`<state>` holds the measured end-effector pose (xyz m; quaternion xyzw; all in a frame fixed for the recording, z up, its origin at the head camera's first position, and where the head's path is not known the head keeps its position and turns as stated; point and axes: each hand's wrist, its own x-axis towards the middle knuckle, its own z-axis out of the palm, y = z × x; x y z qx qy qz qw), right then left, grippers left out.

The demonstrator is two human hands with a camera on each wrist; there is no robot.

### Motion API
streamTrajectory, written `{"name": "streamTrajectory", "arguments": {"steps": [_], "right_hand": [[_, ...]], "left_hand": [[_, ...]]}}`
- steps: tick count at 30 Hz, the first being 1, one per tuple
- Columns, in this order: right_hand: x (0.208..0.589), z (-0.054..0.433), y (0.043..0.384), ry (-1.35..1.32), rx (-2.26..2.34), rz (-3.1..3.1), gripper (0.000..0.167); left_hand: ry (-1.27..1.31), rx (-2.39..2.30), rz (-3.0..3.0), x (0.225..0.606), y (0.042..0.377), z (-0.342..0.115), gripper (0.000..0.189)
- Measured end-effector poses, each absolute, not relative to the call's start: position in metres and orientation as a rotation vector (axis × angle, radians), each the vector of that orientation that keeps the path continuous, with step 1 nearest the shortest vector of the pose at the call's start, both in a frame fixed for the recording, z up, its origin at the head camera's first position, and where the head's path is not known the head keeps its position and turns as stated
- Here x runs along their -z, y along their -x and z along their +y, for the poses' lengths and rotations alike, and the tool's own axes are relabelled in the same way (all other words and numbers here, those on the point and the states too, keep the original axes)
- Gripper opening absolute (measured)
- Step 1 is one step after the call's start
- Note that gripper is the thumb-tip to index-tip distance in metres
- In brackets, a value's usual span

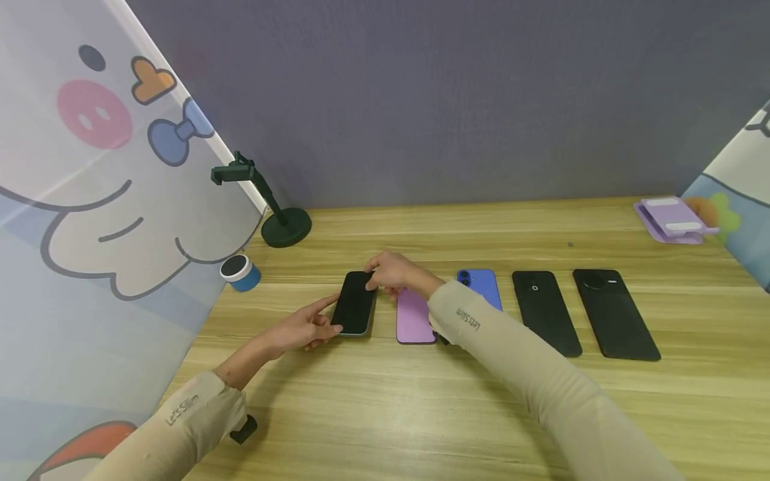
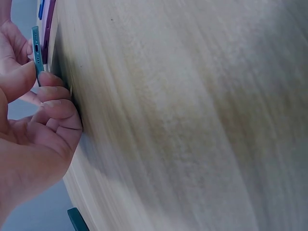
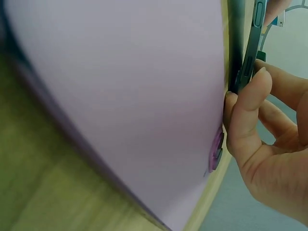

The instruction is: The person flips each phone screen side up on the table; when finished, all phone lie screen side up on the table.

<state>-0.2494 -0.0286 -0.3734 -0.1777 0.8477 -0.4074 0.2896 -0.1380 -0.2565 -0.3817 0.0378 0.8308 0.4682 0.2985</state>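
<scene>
In the head view, a smartphone with a dark screen facing up lies between the two hands. My left hand pinches its lower left corner, thumb on top and fingers curled below. The left wrist view shows the teal bottom edge of this smartphone with its charging port, raised above the tabletop beside the thumb. My right hand grips the upper right corner; in the right wrist view its thumb and fingers hold the phone's edge with the side buttons. Just right of it lies a pink phone, partly under the right forearm.
Further right lie a blue phone, a black phone and another black phone, backs up. A dark green phone stand and a blue-and-white jar are at left. A folded purple stand sits at the back right.
</scene>
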Motion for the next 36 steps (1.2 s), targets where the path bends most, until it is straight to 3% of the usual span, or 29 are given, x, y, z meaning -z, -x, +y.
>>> {"name": "streamTrajectory", "arguments": {"steps": [21, 30, 36], "right_hand": [[0.372, -0.031, 0.247, 0.492, 1.035, 2.288, 0.055], [0.372, -0.03, 0.245, 0.517, 1.018, 2.299, 0.054], [0.373, -0.032, 0.243, 0.53, 0.965, 2.337, 0.054]], "left_hand": [[-0.129, -1.059, 2.234, 0.378, 0.142, -0.255, 0.086], [-0.255, -0.699, 2.485, 0.373, 0.142, -0.245, 0.102], [-0.292, -0.618, 2.531, 0.375, 0.141, -0.243, 0.104]]}}
